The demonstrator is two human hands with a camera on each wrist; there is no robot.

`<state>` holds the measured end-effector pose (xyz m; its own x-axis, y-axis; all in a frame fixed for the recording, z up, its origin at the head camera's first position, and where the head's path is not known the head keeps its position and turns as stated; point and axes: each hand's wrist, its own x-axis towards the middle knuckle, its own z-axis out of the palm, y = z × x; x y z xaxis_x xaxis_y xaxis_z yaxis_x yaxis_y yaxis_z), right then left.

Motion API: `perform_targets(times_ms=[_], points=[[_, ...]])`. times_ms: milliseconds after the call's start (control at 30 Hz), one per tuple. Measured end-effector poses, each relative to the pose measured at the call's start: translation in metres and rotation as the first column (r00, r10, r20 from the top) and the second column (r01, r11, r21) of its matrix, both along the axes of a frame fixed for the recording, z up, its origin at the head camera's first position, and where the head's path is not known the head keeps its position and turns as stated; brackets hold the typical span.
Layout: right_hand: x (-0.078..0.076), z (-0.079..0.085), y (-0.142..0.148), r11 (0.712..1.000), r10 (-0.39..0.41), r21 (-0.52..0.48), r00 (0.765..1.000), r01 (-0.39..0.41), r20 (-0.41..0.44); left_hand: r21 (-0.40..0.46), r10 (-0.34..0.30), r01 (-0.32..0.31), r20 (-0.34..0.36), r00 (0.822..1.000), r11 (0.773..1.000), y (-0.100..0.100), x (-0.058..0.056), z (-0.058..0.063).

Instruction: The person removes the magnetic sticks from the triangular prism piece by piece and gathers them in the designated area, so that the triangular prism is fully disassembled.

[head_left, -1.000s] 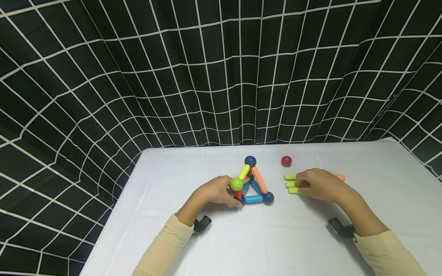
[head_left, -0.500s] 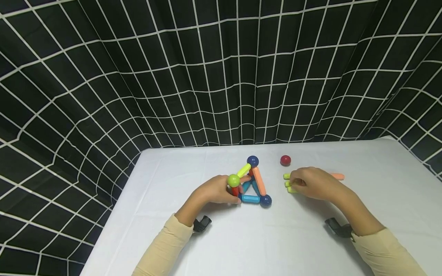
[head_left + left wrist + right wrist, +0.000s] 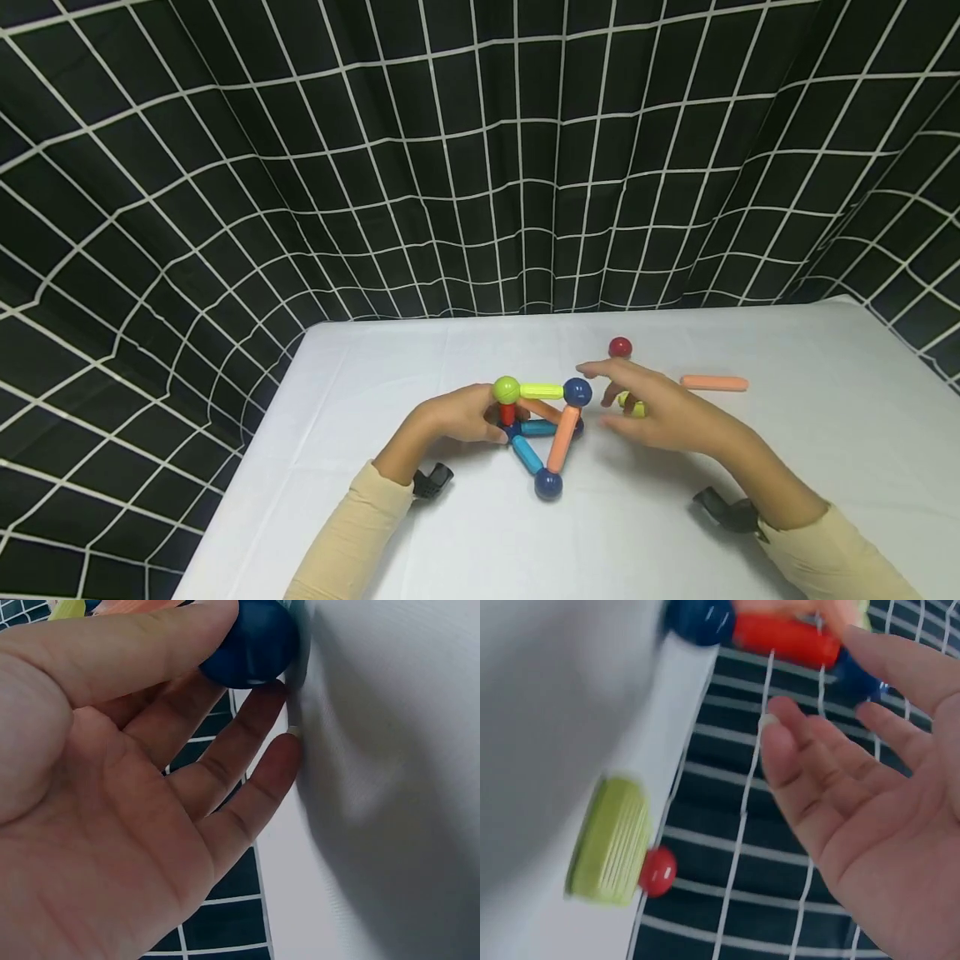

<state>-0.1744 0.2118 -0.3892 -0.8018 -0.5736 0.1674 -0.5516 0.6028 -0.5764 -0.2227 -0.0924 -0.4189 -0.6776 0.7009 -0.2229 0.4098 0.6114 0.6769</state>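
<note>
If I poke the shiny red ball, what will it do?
The red ball would probably roll, because it's round and sits on a flat-looking white tablecloth. It might feel slippery, since its surface looks smooth and shiny.

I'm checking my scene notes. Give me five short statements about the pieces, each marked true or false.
1. The left hand grips the built frame. True.
2. A yellow stick joins the green ball to a blue ball. True.
3. The green ball is loose. False: it sits atop a red stick.
4. The red ball lies apart from the built frame. True.
5. The red ball lies left of the green ball. False: right.
</note>
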Motion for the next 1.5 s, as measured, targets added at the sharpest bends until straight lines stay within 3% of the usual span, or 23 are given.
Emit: perform_targets(times_ms=[100,167,233,300,400,467,567,667,833,1100,1300,1400,1500], points=[[0.005,0.001,-0.009,0.993,0.074,-0.085,0.997,-0.076,-0.024,0.044,-0.008,0.007,0.023,1.0,0.999,-0.001,-0.001,0.0],[0.007,0.0,-0.013,0.987,0.107,-0.116,0.992,-0.114,-0.07,0.123,-0.032,0.024,0.063,0.998,0.992,-0.003,-0.002,0.001],[0.009,-0.001,-0.017,0.98,0.129,-0.134,0.985,-0.145,-0.118,0.24,-0.063,0.033,0.122,0.99,0.97,-0.004,-0.002,0.002],[0.01,-0.003,-0.019,0.978,0.136,-0.135,0.978,-0.158,-0.161,0.35,-0.099,0.048,0.13,0.987,0.936,-0.004,-0.002,0.005],[0.013,-0.004,-0.023,0.975,0.153,-0.125,0.966,-0.182,-0.207,0.465,-0.116,0.072,0.066,0.991,0.882,0.0,0.003,0.013],[0.015,-0.002,-0.024,0.973,0.172,-0.116,0.96,-0.201,-0.222,0.485,-0.096,0.097,-0.026,0.995,0.869,0.005,0.009,0.019],[0.019,0.001,-0.026,0.963,0.212,-0.116,0.952,-0.242,-0.221,0.462,-0.067,0.13,-0.152,0.986,0.877,0.012,0.018,0.027],[0.022,0.001,-0.027,0.95,0.256,-0.122,0.941,-0.287,-0.221,0.407,-0.057,0.168,-0.271,0.961,0.898,0.018,0.026,0.031],[0.024,0.0,-0.028,0.929,0.309,-0.145,0.928,-0.341,-0.206,0.344,-0.064,0.202,-0.374,0.925,0.917,0.025,0.032,0.033],[0.026,0.002,-0.029,0.93,0.305,-0.136,0.923,-0.342,-0.234,0.366,-0.038,0.182,-0.367,0.929,0.913,0.03,0.035,0.032],[0.022,0.003,-0.028,0.94,0.241,-0.169,0.929,-0.295,-0.28,0.354,-0.043,0.174,-0.35,0.936,0.919,0.03,0.037,0.034],[0.021,0.004,-0.026,0.942,0.214,-0.201,0.943,-0.268,-0.257,0.343,-0.041,0.166,-0.344,0.938,0.925,0.029,0.036,0.034],[0.02,0.004,-0.024,0.94,0.191,-0.252,0.966,-0.231,-0.174,0.338,-0.044,0.167,-0.342,0.939,0.926,0.029,0.036,0.033]])
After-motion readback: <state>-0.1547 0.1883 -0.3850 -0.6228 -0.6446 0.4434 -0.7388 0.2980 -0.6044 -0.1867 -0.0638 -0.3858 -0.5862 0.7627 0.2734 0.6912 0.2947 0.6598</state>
